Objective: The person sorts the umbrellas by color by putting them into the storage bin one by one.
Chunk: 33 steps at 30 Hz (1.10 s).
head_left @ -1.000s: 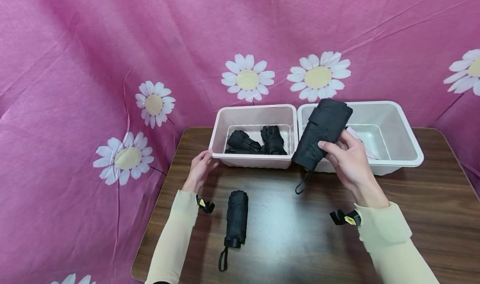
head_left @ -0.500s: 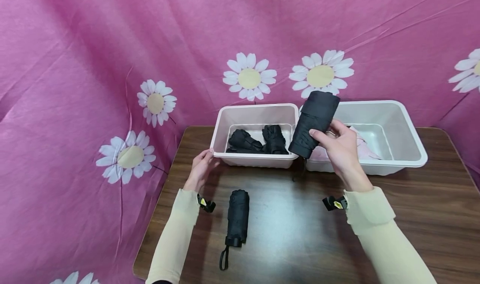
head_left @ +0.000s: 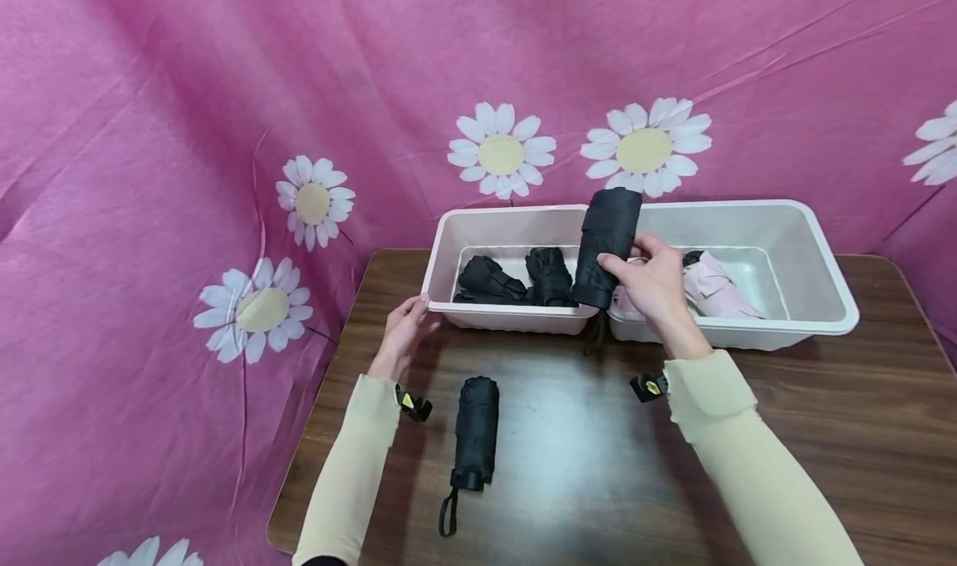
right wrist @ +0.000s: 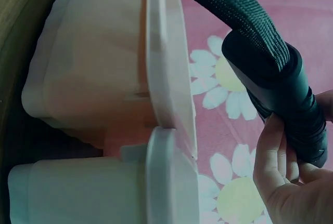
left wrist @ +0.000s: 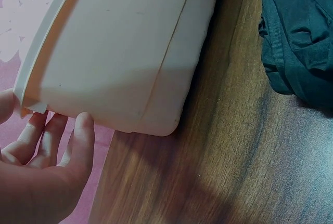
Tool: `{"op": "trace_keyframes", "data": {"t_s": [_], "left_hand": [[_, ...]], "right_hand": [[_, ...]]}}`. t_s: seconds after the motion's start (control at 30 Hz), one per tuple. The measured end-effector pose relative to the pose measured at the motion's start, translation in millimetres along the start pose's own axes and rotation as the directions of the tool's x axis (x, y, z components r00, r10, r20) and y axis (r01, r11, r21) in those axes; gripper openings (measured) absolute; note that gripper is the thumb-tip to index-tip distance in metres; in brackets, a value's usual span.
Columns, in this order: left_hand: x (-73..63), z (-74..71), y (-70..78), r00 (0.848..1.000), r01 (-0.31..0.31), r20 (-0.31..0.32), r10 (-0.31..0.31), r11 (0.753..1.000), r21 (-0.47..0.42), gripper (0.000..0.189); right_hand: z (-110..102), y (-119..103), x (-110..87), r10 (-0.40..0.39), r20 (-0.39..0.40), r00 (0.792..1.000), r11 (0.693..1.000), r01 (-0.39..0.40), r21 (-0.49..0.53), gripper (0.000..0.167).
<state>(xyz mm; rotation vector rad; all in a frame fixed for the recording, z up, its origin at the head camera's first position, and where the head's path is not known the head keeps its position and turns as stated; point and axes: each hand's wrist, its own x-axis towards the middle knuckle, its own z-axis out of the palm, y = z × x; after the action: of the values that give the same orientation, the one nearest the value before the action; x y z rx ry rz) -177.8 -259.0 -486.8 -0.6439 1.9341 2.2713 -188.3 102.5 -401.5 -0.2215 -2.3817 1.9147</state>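
My right hand (head_left: 658, 287) grips a folded black umbrella (head_left: 609, 246) above the place where the two bins meet. Its wrist strap hangs down, large in the right wrist view near the umbrella handle (right wrist: 265, 73). With thumb on the rim and fingers beneath, my left hand (head_left: 402, 333) pinches the front left corner of the left white bin (head_left: 516, 320); the left wrist view shows this hand (left wrist: 47, 167) at the rim. Two black folded umbrellas (head_left: 549, 277) lie inside that bin. Another folded black umbrella (head_left: 476, 433) lies on the table, strap toward me.
The right white bin (head_left: 815, 292) stands against the left one and holds pink folded umbrellas (head_left: 718, 287), partly hidden by my right hand. Both bins sit along the back of the brown wooden table (head_left: 583, 466). Behind hangs a pink flowered cloth (head_left: 389, 92).
My right hand has carried the black umbrella left, from over the right bin to the seam between the bins, turning it more upright. The left hand stays on the bin's corner.
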Motion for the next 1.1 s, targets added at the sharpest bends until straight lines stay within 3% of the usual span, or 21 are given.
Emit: {"op": "trace_keyframes", "data": {"t_s": [0.27, 0.53, 1.1], "left_hand": [[1.4, 1.0, -0.3, 1.000, 0.002, -0.002, -0.002, 1.000, -0.012, 0.027], [5.0, -0.8, -2.2, 1.000, 0.001, 0.000, -0.001, 1.000, -0.016, 0.027], [3.9, -1.3, -2.0, 1.000, -0.005, -0.003, 0.006, 1.000, 0.008, 0.036]], "right_hand": [[3.9, 6.4, 4.9, 0.022, 0.008, 1.000, 0.987, -0.020, -0.160, 0.045], [9.9, 6.9, 10.7, -0.008, 0.003, 1.000, 0.975, 0.008, -0.221, 0.047], [25.9, 10.9, 20.4, -0.106, -0.098, 0.990, 0.955, 0.074, -0.286, 0.043]]}}
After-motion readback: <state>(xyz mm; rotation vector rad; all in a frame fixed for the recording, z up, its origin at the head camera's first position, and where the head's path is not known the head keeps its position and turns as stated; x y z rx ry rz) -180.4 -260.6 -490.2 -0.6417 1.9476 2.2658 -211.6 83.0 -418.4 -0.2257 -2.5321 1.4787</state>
